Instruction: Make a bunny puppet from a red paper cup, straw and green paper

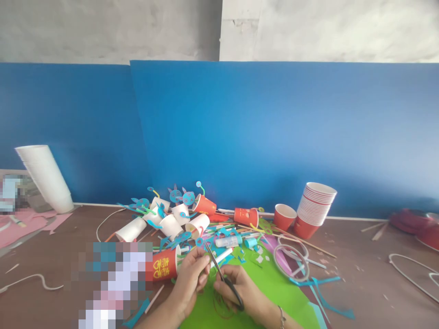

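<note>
My right hand (238, 287) holds a pair of scissors (236, 296) with dark handles, the blades pointing up and to the left toward my left hand. My left hand (192, 273) is closed in a pinch, close to the blade tips; what lies between its fingers is too small to make out. Both hands are above a green sheet of paper (274, 288). A red paper cup with yellow lettering (161, 265) lies on its side left of my left hand. Just beyond the hands are a glue stick (226, 241), its blue cap (250, 242) and a white stick (222, 257).
Tipped white cups (132, 229) with blue paper cutouts and straws pile up at the back. A stack of red cups (315, 205) stands right, a leaning white cup stack (44, 178) left. Tape rolls (275, 264) lie right of the green sheet. A blue partition (274, 128) rises behind.
</note>
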Demonstrator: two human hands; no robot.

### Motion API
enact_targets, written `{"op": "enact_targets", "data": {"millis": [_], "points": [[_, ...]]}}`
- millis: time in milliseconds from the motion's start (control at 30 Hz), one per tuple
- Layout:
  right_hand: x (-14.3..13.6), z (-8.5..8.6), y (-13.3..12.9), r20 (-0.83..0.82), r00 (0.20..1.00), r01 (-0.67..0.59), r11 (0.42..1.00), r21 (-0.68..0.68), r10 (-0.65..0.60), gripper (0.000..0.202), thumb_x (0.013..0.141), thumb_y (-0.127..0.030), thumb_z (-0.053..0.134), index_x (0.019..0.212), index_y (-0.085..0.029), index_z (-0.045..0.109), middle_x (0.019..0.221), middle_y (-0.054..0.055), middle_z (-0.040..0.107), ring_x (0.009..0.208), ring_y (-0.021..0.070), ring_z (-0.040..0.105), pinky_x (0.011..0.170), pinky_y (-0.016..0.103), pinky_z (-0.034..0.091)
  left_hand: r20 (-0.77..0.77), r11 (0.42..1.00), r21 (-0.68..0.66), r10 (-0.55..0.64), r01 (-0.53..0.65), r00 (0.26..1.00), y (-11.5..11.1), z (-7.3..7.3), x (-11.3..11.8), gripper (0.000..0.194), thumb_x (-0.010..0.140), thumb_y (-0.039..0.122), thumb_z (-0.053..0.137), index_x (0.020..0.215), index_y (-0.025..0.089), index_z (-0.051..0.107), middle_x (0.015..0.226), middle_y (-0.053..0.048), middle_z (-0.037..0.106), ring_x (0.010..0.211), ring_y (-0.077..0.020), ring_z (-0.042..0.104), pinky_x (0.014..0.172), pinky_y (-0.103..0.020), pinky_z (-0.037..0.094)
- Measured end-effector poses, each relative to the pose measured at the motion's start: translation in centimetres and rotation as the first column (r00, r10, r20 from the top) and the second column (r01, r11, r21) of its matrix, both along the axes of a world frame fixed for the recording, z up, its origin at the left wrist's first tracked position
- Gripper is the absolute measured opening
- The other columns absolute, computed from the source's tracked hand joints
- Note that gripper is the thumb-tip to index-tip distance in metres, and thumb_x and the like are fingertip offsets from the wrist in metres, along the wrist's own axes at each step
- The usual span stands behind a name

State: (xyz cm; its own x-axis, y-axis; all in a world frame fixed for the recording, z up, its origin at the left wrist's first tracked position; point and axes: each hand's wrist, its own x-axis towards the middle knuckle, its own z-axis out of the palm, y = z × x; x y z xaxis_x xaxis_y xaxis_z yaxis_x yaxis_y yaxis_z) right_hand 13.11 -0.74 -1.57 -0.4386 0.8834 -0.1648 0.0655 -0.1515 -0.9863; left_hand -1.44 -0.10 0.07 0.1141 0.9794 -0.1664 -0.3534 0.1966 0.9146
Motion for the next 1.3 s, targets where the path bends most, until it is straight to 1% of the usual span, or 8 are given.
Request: {"op": "enact_targets", "data": {"millis": [200, 400, 700, 967, 1067, 1167, 1300], "points": [[0.1, 0.0, 0.0, 0.001, 1.0, -0.01, 1.0, -0.009, 0.01, 0.033, 0.067, -0.042, 0.071, 0.066, -0.018, 0.049, 0.035, -0.011, 0.042, 0.028, 0.0033, 0.031, 0.029, 0.015, 0.021, 0.001, 1.0, -0.004, -0.002, 0.002, 1.0, -0.1, 0.3, 0.0, 0.029, 0.064, 0.037, 0.066, 0.068, 0.018, 0.043, 0.052, 0.008, 0.048, 0.036, 0.0003, 0.027, 0.036, -0.014, 0.013], [0.2, -0.4, 0.2, -0.023, 1.0, -0.008, 1.0, 0.004, 0.008, 0.032, 0.068, -0.04, 0.071, 0.067, -0.018, 0.049, 0.035, -0.012, 0.041, 0.029, 0.0033, 0.03, 0.029, 0.015, 0.021, 0.009, 1.0, -0.003, -0.003, 0.003, 1.0, -0.1, 0.1, -0.1, 0.028, 0.065, 0.037, 0.066, 0.068, 0.018, 0.044, 0.052, 0.008, 0.048, 0.036, 0.0002, 0.028, 0.036, -0.015, 0.013], [0.1, 0.3, 0.0, 0.047, 0.999, 0.001, 1.0, -0.003, -0.001, 0.03, 0.068, -0.038, 0.07, 0.066, -0.018, 0.048, 0.036, -0.012, 0.04, 0.029, 0.0034, 0.032, 0.029, 0.015, 0.022, 0.013, 1.0, -0.005, -0.006, 0.006, 1.0, 0.1, 0.0, -0.1, 0.028, 0.064, 0.036, 0.066, 0.068, 0.018, 0.044, 0.051, 0.008, 0.048, 0.035, 0.0001, 0.027, 0.036, -0.015, 0.012], [0.1, 0.6, 0.0, 0.089, 0.996, 0.008, 1.0, 0.014, -0.01, 0.029, 0.068, -0.037, 0.069, 0.063, -0.018, 0.049, 0.036, -0.011, 0.041, 0.029, 0.0026, 0.031, 0.029, 0.015, 0.021, 0.006, 1.0, -0.004, -0.006, 0.006, 1.0, 0.1, -0.2, -0.1, 0.029, 0.063, 0.036, 0.066, 0.067, 0.018, 0.044, 0.051, 0.008, 0.049, 0.036, 0.0, 0.027, 0.036, -0.015, 0.012], [0.0, 0.7, 0.0, 0.075, 0.997, 0.019, 1.0, 0.015, -0.02, 0.032, 0.067, -0.04, 0.071, 0.063, -0.018, 0.049, 0.036, -0.011, 0.041, 0.028, 0.0028, 0.031, 0.028, 0.015, 0.021, 0.007, 1.0, -0.009, -0.011, 0.011, 1.0, 0.0, -0.2, -0.1, 0.028, 0.066, 0.037, 0.065, 0.069, 0.018, 0.044, 0.054, 0.007, 0.052, 0.037, -0.0005, 0.03, 0.037, -0.015, 0.013], [0.0, 0.5, 0.1, 0.047, 0.998, 0.038, 0.999, 0.004, -0.039, 0.037, 0.066, -0.048, 0.071, 0.066, -0.017, 0.051, 0.034, -0.011, 0.042, 0.027, 0.0037, 0.032, 0.029, 0.015, 0.022, 0.005, 0.999, -0.012, -0.03, 0.03, 1.0, -0.1, -0.1, -0.1, 0.027, 0.07, 0.039, 0.062, 0.074, 0.019, 0.045, 0.059, 0.005, 0.057, 0.037, -0.0018, 0.034, 0.037, -0.016, 0.015], [0.2, 0.3, 0.4, 0.004, 0.994, 0.111, 0.994, 0.013, -0.111, 0.045, 0.067, -0.058, 0.067, 0.074, -0.015, 0.055, 0.036, -0.008, 0.047, 0.027, 0.0045, 0.036, 0.03, 0.015, 0.021, 0.009, 0.999, -0.011, -0.05, 0.05, 0.999, -0.2, 0.1, -0.1, 0.026, 0.073, 0.042, 0.059, 0.077, 0.019, 0.048, 0.067, 0.002, 0.062, 0.038, -0.003, 0.038, 0.037, -0.017, 0.016]]}}
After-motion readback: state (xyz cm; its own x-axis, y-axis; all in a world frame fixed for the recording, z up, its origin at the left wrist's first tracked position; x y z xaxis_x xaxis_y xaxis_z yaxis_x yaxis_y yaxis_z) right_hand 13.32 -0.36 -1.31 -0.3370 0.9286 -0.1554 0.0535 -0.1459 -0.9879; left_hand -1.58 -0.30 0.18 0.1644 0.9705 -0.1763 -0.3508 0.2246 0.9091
